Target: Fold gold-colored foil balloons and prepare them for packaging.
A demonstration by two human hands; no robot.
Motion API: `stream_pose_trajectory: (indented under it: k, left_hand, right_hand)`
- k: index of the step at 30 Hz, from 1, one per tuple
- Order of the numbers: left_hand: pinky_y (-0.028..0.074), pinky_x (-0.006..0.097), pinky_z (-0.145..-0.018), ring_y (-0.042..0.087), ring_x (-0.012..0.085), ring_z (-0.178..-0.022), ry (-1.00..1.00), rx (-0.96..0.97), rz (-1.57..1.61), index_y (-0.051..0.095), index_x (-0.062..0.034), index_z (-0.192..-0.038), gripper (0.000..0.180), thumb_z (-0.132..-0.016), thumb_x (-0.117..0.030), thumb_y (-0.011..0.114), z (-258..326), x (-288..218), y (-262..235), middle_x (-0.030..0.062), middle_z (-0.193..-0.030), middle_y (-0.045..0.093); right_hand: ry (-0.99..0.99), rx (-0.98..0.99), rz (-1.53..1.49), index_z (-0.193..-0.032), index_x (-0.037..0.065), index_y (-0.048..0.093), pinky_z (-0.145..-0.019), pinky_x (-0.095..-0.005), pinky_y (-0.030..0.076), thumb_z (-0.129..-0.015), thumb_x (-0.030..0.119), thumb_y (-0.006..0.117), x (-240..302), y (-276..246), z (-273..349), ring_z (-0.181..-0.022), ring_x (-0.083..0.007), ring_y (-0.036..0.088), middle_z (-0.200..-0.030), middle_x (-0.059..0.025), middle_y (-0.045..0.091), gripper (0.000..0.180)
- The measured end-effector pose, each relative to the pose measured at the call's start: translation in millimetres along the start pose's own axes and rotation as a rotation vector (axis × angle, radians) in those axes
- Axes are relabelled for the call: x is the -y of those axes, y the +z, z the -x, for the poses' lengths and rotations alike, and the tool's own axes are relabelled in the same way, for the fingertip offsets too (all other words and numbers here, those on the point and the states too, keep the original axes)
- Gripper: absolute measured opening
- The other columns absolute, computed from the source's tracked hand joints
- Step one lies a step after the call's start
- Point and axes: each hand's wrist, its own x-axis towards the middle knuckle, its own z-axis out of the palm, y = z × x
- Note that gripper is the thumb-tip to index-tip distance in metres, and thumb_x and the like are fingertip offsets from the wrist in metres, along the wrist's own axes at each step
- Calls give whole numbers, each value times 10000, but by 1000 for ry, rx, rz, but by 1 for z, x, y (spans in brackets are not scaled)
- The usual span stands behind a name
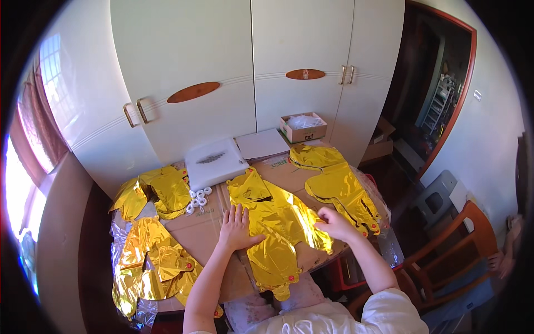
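A flat, uninflated gold foil balloon (278,214) lies in front of me on the cardboard-covered table (208,228), its lower end hanging over the near edge. My left hand (238,229) rests flat on its left side, fingers stretched out and partly on the cardboard. At its right edge, my right hand (336,225) pinches the shiny foil between thumb and fingers. More flat gold foil balloons lie around: one at the far right (339,186), one at the far left (169,192), and a crumpled one (153,267) at the near left.
Small white rolls (198,200) sit beside a white plastic-wrapped stack (214,161). Behind are a pale flat board (262,145) and a small carton (303,128) of clear plastic pieces. A wooden chair (456,250) stands right, with another person's hand (500,261) at it. White cupboards (183,50) line the back.
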Motion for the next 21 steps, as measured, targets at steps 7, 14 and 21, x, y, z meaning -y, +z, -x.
stream_pose_trajectory:
  k: [7,14,21]
  left_hand:
    - [158,499,-1172,215,405,-1440,15,-19,-46,310,36,-1466,1090,-782,-803,435,1,3,7,253,-1529,280]
    - [169,530,-1162,249,415,-1425,36,-70,26,343,2,-1461,743,-942,-529,351,-2,13,22,241,-1526,298]
    - [157,516,-1168,239,399,-1434,5,-47,134,347,-17,-1466,662,-980,-465,304,-2,11,18,208,-1536,303]
  right_hand:
    - [-331,3,322,-1082,76,596,-716,-423,531,-822,215,663,78,88,1,-813,-320,679,-899,-152,692,303]
    - [-359,80,375,-1115,100,587,-729,-432,533,-852,238,629,79,145,-1,-838,-311,675,-950,-116,695,301]
    - [-374,169,404,-1119,79,604,-755,-431,517,-852,333,652,72,159,-1,-859,-302,672,-973,-131,692,372]
